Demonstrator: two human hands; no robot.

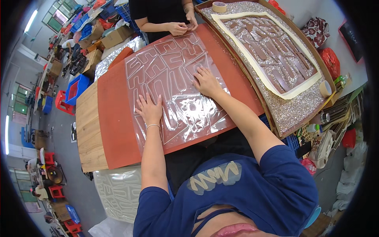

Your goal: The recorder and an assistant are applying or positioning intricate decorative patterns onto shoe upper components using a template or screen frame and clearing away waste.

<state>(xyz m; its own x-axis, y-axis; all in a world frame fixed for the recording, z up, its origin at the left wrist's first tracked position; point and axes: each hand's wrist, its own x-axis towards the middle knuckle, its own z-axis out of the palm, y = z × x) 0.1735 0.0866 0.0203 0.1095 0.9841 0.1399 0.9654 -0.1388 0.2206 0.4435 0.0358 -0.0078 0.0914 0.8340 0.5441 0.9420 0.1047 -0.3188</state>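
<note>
A clear plastic sheet [173, 75] with raised or cut outlines of rounded, strap-like shapes lies on a red-brown mat [114, 130]. My left hand [150, 110] rests flat on the sheet's left part, fingers spread. Farther right, my right hand [207, 82] also lies palm down on it, fingers stretched out. Neither hand grips anything. Glare off the plastic hides some outlines near its front edge. Across the table, a co-worker's hands [184, 27] are close together just beyond the sheet's far edge; what they hold, if anything, is too small to tell.
To the right stands a shallow tray [304, 106] of silvery glitter, holding a cream-bordered frame [272, 91] with brown strips. Two tape rolls [219, 6] sit on it. A bare wooden board [89, 126] shows at left; a pale patterned sheet [118, 193] hangs below the table's front edge.
</note>
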